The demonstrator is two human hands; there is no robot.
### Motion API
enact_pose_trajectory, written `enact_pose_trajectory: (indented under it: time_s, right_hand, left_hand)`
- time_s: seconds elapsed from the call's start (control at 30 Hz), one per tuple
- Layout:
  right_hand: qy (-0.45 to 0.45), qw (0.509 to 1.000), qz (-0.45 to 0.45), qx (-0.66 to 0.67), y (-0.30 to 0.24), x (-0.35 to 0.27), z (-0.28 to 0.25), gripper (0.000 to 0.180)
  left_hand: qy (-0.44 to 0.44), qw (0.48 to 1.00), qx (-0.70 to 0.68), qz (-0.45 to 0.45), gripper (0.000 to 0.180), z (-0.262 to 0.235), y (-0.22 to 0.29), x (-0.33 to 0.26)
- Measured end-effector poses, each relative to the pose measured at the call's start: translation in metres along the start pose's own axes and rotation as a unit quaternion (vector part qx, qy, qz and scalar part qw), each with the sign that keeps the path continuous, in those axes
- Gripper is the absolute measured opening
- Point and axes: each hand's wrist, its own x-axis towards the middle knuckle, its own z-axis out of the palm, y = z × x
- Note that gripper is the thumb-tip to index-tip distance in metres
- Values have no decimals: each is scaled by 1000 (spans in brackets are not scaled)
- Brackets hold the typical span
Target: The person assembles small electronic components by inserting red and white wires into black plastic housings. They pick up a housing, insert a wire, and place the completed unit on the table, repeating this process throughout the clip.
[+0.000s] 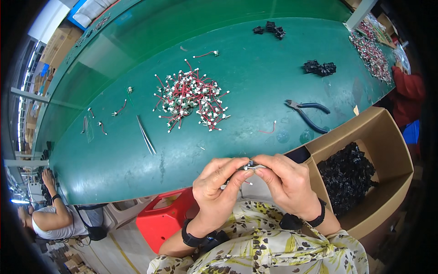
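Observation:
Just past the table's near edge, my left hand [214, 182] and my right hand [288, 180] meet with fingertips pinched together. Between them is a small part [250, 165] with white and dark bits, mostly covered by the fingers; its exact kind is hard to make out. A short red wire with a white end [248, 183] shows below the fingers. Beyond my hands, a heap of red-wired white connectors [189, 97] lies on the green table [246, 100]. Tweezers [146, 135] rest left of my hands, and blue-handled cutting pliers [295, 105] lie to the right.
A cardboard box [381, 201] holding black parts [349, 173] stands at my right. Black clusters [319, 68] sit farther back. Loose wired connectors [120, 108] lie on the left. A red stool [157, 223] and a person [52, 221] are at left; another's red sleeve [407, 86] is at right.

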Motion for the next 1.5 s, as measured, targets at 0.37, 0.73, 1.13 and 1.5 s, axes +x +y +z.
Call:
enact_pose_trajectory:
  time_s: [0.37, 0.73, 1.13, 1.5]
  right_hand:
    - [21, 998, 8, 55, 11, 6, 9, 18]
    - [-65, 980, 138, 130, 4, 3, -21, 27]
    - [-51, 984, 56, 159, -24, 11, 6, 30]
    - [-49, 981, 23, 188, 0, 4, 6, 32]
  left_hand:
    - [21, 999, 20, 23, 26, 5, -12, 6]
    - [372, 881, 292, -18, 42, -217, -37, 24]
    - [-78, 746, -587, -305, 51, -43, 6, 15]
    - [-127, 757, -543, -341, 47, -26, 9, 12]
